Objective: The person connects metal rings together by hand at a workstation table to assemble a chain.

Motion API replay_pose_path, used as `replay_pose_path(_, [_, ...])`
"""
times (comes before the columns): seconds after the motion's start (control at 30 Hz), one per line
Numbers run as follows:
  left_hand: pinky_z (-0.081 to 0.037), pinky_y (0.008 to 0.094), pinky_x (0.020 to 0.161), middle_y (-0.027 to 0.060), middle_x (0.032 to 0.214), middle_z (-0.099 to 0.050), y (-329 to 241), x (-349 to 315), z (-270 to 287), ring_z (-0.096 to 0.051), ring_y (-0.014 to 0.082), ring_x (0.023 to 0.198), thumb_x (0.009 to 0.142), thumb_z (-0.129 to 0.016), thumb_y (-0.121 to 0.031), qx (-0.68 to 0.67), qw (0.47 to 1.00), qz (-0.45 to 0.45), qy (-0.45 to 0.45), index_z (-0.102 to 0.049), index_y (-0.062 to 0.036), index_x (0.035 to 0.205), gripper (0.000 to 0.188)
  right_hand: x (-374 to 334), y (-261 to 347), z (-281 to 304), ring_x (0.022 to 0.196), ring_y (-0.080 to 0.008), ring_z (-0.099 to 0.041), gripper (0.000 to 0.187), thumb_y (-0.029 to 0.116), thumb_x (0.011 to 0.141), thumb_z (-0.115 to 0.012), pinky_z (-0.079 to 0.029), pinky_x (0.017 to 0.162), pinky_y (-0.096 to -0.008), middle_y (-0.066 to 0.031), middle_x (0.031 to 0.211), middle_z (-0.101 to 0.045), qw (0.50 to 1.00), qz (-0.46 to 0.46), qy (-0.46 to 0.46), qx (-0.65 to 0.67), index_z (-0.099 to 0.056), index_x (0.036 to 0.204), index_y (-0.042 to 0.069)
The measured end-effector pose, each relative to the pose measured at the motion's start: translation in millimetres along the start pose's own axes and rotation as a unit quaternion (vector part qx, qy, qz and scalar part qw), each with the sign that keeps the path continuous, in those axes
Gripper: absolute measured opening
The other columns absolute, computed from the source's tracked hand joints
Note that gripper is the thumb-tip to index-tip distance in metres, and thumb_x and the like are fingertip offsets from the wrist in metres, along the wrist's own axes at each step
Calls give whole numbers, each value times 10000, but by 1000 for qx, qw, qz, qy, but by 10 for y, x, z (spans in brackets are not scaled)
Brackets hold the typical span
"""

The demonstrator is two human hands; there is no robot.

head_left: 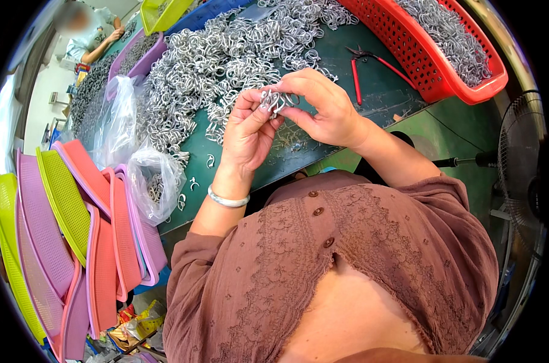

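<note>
My left hand (pixel 250 130) and my right hand (pixel 323 109) meet above the near edge of the green table. Between their fingertips they pinch a small cluster of curved silver metal pieces (pixel 278 103). A pale bangle circles my left wrist. Just beyond my hands spreads a large heap of loose metal rings (pixel 226 57), many of them open curves. A few single curved pieces (pixel 210 161) lie on the table left of my left hand. How many pieces my fingers hold cannot be made out.
Red-handled pliers (pixel 371 66) lie beside a red basket (pixel 432 66) filled with metal pieces. A clear plastic bag (pixel 150 181) holding pieces stands at the left, next to stacked coloured baskets (pixel 114 236). A fan (pixel 519 157) is at right. Another person works at the far left.
</note>
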State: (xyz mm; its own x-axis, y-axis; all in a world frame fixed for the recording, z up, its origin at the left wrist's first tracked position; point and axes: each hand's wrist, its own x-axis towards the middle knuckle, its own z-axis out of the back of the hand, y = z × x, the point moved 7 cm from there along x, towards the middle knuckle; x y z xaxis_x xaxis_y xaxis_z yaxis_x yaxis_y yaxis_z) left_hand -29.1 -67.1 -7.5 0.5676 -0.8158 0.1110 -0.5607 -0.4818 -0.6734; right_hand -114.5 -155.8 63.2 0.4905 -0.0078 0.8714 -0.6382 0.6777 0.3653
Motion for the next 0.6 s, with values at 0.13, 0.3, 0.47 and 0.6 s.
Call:
replay_pose_path(0.13, [-430, 269, 705, 28, 948, -581, 17, -2, 20, -544, 132, 851, 812, -560, -54, -15, 1000, 3, -2, -518, -115, 962, 167, -1, 0, -5, 819, -288, -550, 376, 3, 625, -665, -459, 708, -348, -112, 908, -564, 1000, -5, -2, 2, -531, 976, 21])
replay_pose_path(0.3, [-434, 274, 712, 34, 963, -577, 0, -2, 12, -545, 141, 864, 811, -561, -48, 1, 1000, -7, 6, -512, -111, 967, 175, 5, 11, 10, 822, -275, -555, 362, -7, 622, -660, -459, 707, -340, -96, 902, -574, 1000, -17, -7, 9, -544, 963, 25])
replay_pose_path(0.47, [-438, 285, 722, 46, 1003, -563, -63, 5, -4, -547, 156, 881, 812, -555, -30, 37, 998, -32, 31, -511, -103, 958, 169, 25, -16, 9, 829, -264, -559, 352, -24, 615, -650, -457, 716, -332, -83, 893, -582, 998, -58, 5, 28, -567, 951, 40])
replay_pose_path(0.6, [-438, 286, 719, 47, 1025, -559, -71, 5, -51, -545, 152, 866, 819, -545, -25, 43, 998, -32, 16, -519, -101, 937, 143, -14, -92, 6, 783, -219, -570, 328, -31, 638, -646, -464, 685, -300, -80, 879, -583, 992, -104, -6, 63, -572, 950, 39])
